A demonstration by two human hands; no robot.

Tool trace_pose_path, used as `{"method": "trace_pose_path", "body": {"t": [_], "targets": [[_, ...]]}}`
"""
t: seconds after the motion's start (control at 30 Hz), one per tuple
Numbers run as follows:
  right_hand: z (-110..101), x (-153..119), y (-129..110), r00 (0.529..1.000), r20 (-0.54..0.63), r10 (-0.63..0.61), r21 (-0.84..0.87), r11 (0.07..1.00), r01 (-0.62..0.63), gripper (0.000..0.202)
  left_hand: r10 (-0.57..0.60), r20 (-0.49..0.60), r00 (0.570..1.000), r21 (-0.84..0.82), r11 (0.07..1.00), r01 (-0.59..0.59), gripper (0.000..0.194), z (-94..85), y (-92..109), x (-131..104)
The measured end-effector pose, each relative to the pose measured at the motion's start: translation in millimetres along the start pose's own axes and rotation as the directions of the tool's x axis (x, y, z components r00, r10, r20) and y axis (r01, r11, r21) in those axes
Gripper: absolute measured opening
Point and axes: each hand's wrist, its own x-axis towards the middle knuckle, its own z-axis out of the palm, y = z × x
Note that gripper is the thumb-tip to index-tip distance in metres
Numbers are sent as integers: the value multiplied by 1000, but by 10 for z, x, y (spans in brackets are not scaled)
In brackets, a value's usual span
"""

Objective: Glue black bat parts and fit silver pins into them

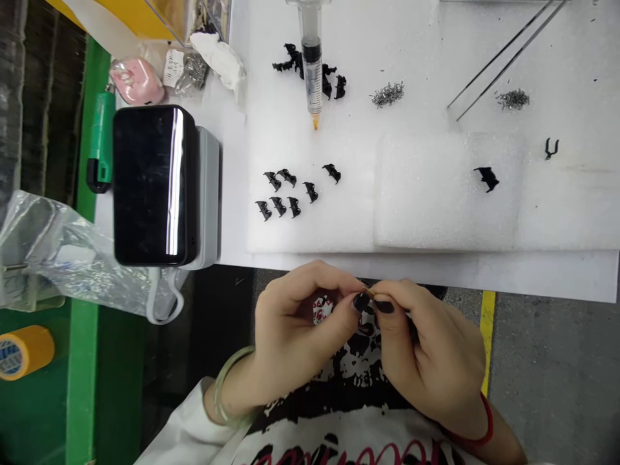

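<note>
My left hand (305,323) and my right hand (426,342) meet in front of my shirt, just below the foam's near edge. Thumb and forefinger of each are pinched together, fingertips touching. Between them is something tiny and brownish that I cannot make out. On the white foam (329,226) at the left lie several small black bat-shaped pieces (294,206). A syringe (312,71) with an amber tip points toward me, over more black pieces (340,86). One larger black piece (487,179) rests on the raised foam block (426,194).
Tweezers (504,61) lie at the upper right between two piles of tiny metal parts (387,95). A black forked piece (551,149) sits farther right. On the left are a black-screened device (152,187), a green cutter (101,135), plastic bags (97,265) and yellow tape (26,352).
</note>
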Motion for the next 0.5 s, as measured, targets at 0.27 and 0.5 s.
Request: {"method": "trace_pose_path", "body": {"t": [0.27,0.5], "targets": [[-55,25,4,983,159,96,226,965,-130,16,109,59,992,-41,993,-107,17,-21,-46,34],[-168,72,17,856,483,184,541,706,-457,22,235,145,961,-94,970,-223,18,-62,-91,82]]}}
